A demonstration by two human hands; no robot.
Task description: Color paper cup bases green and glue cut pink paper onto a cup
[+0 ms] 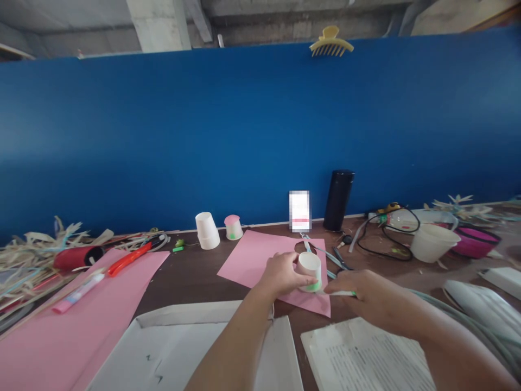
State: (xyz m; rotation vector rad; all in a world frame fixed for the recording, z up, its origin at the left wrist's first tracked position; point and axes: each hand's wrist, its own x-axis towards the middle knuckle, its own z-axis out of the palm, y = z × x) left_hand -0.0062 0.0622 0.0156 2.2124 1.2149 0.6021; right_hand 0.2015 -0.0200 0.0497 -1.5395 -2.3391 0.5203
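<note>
A white paper cup [311, 264] with a green patch low on its side stands with its mouth up on a pink sheet [255, 255]. My left hand [285, 273] is closed round its left side, steadying it. On the cup's right, my right hand [353, 288] is closed on a thin white strip [340, 294] with a green bit near the fingers; what exactly it is I cannot make out. The strip reaches toward the cup's base. Farther back are a short pink-topped cup [233, 228] and upside-down white cups [207, 231] stacked together.
A white box lid [191, 312] and a printed paper [366, 353] lie in front. A glue stick [79, 293] and red scissors [130, 259] rest on pink paper at left. A black cylinder [339, 201], cables and a white mug [432, 243] stand behind and right, before a blue partition [244, 130].
</note>
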